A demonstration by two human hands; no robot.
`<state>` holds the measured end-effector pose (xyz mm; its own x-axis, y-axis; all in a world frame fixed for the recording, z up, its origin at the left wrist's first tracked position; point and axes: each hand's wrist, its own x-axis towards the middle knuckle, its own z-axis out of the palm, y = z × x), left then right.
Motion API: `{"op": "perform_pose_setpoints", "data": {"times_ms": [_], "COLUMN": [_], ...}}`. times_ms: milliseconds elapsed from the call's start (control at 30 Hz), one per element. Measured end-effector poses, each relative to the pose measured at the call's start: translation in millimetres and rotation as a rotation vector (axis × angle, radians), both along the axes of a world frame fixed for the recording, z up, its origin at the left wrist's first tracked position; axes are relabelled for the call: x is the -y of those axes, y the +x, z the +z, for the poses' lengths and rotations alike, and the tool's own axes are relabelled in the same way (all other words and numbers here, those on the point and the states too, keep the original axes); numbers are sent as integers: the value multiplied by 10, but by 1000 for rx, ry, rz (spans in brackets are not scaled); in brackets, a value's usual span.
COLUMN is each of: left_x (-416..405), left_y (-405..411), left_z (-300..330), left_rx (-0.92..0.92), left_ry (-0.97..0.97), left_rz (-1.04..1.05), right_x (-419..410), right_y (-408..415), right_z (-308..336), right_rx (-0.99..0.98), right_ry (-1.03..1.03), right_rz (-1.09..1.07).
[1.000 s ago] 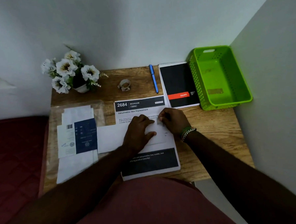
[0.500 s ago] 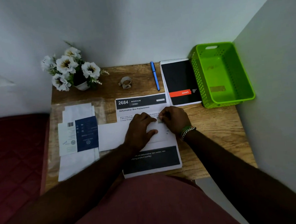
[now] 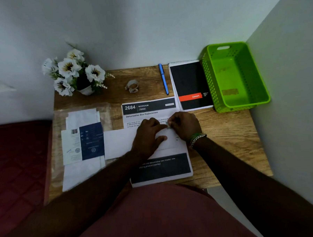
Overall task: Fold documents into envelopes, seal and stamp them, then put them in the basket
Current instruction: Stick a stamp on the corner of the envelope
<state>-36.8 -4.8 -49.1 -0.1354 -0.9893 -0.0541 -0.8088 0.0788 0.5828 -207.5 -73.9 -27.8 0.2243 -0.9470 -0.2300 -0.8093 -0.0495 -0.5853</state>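
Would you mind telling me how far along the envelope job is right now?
Done: a white envelope lies flat on the printed document stack, apparently already filled. In hand: the left hand presses it down while the right hand works a small stamp at its top edge. Left: the green basket holds no envelopes yet.

A white envelope lies flat across a printed document stack at the desk's middle, a small stamp at its upper edge. The green perforated basket sits upright at the far right corner.
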Motion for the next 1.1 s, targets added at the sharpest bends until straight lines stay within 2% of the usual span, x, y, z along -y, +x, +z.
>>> {"op": "perform_pose_setpoints", "data": {"times_ms": [1100], "left_x": [-1], "left_y": [-13], "left_z": [76], "left_rx": [52], "left_ry": [1], "left_rz": [-43], "right_x": [8], "right_y": [2], "right_z": [9], "right_rx": [-32], "right_ry": [-13], "right_rz": [41]}}
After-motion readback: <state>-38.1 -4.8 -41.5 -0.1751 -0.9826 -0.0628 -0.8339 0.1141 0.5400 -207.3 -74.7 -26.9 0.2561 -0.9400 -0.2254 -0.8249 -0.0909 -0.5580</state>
